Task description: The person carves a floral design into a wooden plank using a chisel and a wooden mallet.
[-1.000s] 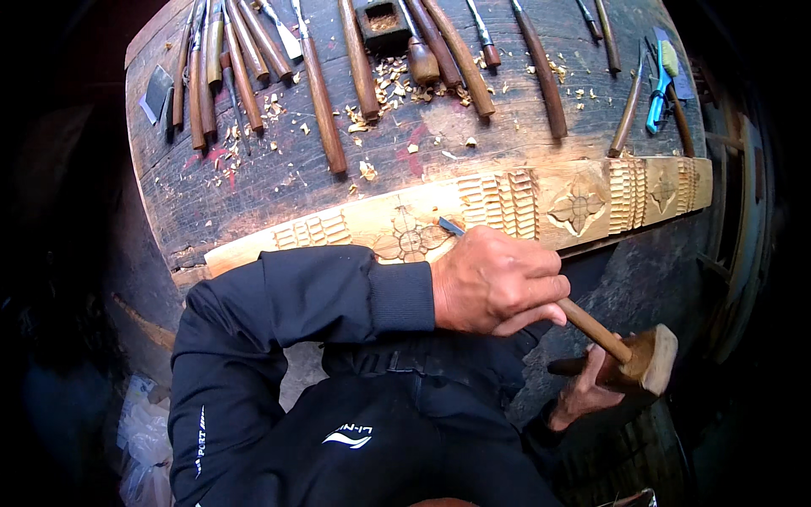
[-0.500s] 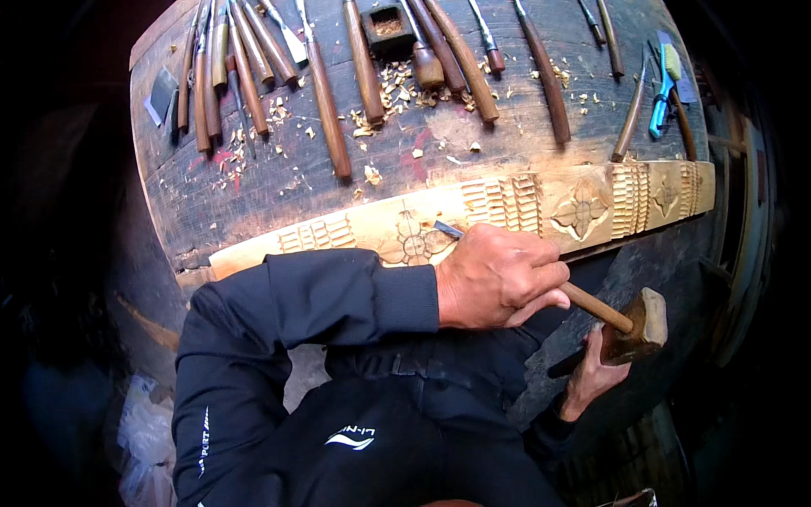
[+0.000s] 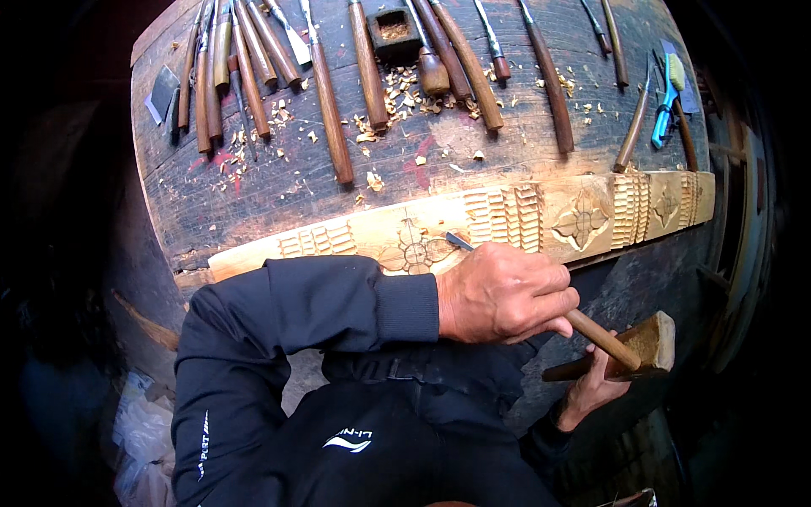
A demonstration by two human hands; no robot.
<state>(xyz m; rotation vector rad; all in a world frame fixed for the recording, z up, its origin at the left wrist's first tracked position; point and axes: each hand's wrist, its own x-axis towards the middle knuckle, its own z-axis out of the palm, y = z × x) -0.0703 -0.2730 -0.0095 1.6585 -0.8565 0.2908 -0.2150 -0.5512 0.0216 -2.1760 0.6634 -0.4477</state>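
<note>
Leaning over a dark wooden desk (image 3: pixel 279 193), a person in a black jacket has a chisel (image 3: pixel 603 338) in the left grip (image 3: pixel 507 296), fingers curled firmly round its shaft. The chisel slants: its blade points up and left, its handle runs down and right. The blade's tip lies over a pale carved board (image 3: pixel 528 218), just right of a drawn flower motif (image 3: pixel 416 252); I cannot tell whether it bites the wood. The board stretches left to right along the desk's near edge, directly beyond the left grip, which is the nearer of the two. Lower right, away from the board, the right grip (image 3: pixel 594 390) is wrapped round a wooden mallet (image 3: pixel 655 342), close under its head, fingers partly hidden. The chisel's butt overlaps the mallet head from here; whether they touch is unclear. Wooden-handled tools (image 3: pixel 331 118) and curled shavings (image 3: pixel 374 180) lie across the far side.
</note>
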